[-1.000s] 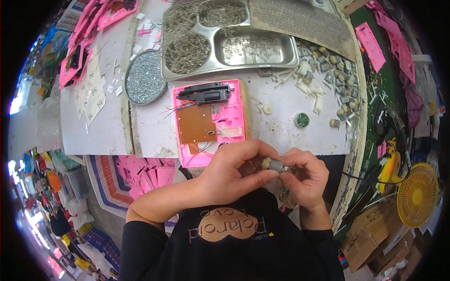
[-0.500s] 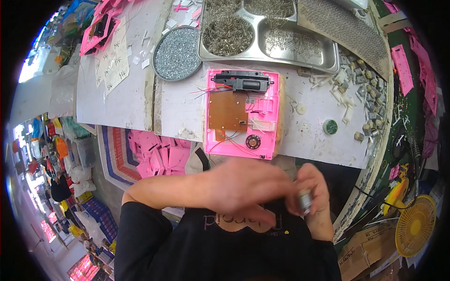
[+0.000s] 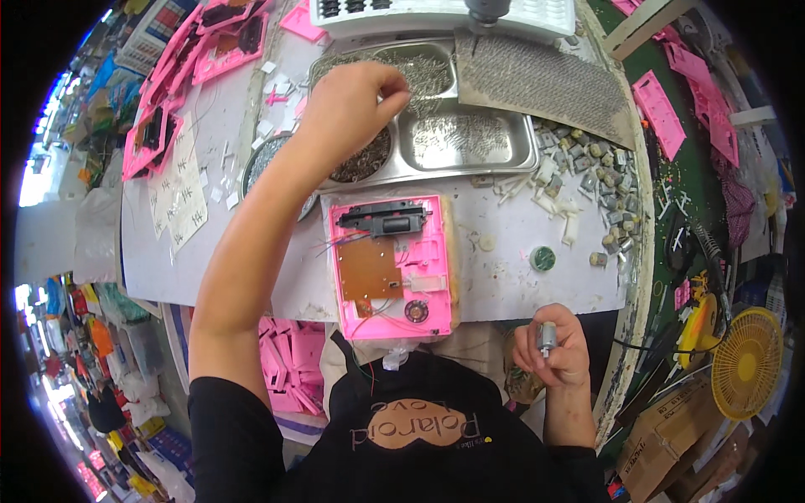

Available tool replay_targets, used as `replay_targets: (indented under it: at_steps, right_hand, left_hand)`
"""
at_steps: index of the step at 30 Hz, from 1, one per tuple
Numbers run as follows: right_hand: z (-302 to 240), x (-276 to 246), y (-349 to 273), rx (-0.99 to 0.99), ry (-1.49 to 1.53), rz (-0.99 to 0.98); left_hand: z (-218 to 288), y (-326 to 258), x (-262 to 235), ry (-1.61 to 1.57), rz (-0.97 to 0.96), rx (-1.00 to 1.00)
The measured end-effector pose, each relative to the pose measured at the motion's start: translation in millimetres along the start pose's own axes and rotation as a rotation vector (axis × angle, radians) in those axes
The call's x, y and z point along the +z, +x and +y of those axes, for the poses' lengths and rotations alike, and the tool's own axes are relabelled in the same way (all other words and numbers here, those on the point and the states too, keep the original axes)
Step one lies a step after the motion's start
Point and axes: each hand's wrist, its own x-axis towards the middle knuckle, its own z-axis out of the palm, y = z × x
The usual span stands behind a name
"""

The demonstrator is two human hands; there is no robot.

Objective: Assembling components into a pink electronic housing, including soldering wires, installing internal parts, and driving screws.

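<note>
Small silver cylindrical motor [image 3: 547, 337], upright, in right hand [image 3: 560, 356], near table edge.

Brown cardboard boxes [image 3: 671, 436] lower right w/ dark print, white paper sheets [image 3: 186, 197] left, poss. labels

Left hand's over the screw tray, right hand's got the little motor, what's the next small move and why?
Probably pinch one screw and bring it back. The left hand has its fingertips down in the metal tray of small screws, the right hand holds a small silver motor near the body, and the open pink housing lies between them.
</note>
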Motion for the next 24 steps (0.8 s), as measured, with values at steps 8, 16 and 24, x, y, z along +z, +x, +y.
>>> replay_targets:
  at_steps: [8, 16, 24]
  right_hand:
    - [-3.6, -8.4, -3.1, -0.034, -0.033, 0.098]
    - [-5.9, -7.7, 5.0, -0.009, -0.085, 0.094]
    - [-5.0, -8.8, -9.1, -0.044, 0.027, 0.087]
  left_hand:
    - [4.1, 52.0, 54.3, -0.135, 0.021, 0.11]
    - [11.2, 57.3, 66.0, -0.03, 0.037, 0.151]
    - [8.6, 64.4, 68.3, 0.117, 0.051, 0.312]
